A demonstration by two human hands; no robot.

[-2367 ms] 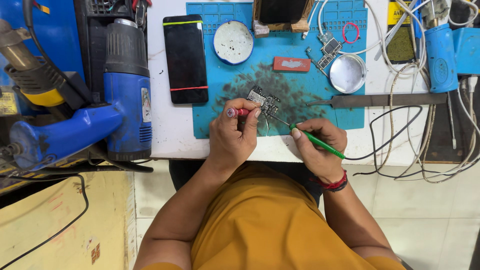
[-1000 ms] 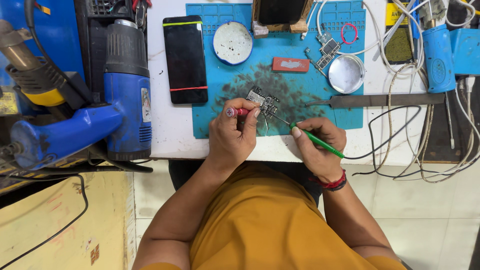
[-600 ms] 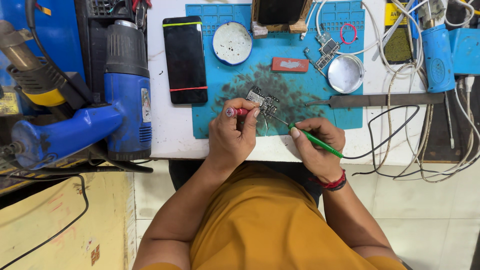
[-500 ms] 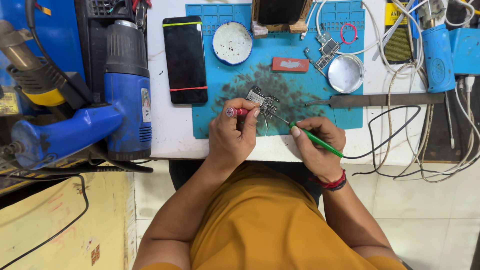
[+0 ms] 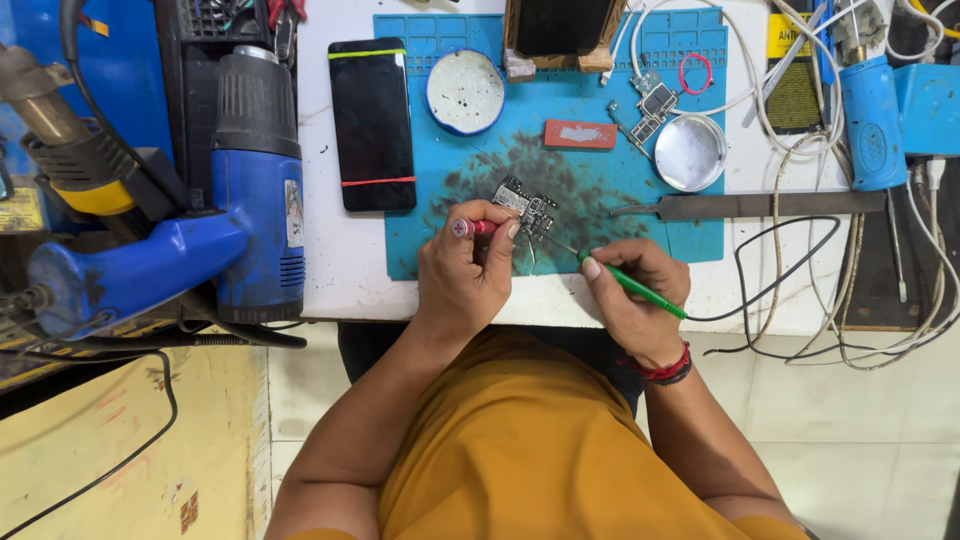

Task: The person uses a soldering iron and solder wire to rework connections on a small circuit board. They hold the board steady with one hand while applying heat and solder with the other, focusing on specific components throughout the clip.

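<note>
A small circuit board (image 5: pixel 524 205) lies on the stained blue work mat (image 5: pixel 600 190). My left hand (image 5: pixel 466 272) grips a red-handled tool (image 5: pixel 473 227) whose tip rests against the board's near edge. My right hand (image 5: pixel 635 300) holds a thin green-handled tool (image 5: pixel 630 283) like a pen, its metal tip reaching left to the board. Both hands rest at the front edge of the white bench.
A black phone with rubber bands (image 5: pixel 371 122), a round white dish (image 5: pixel 465 91), a metal dish (image 5: pixel 690 152) and a red block (image 5: pixel 580 134) lie on the bench. A blue heat gun (image 5: pixel 240 200) stands left. Cables (image 5: pixel 800 290) trail right.
</note>
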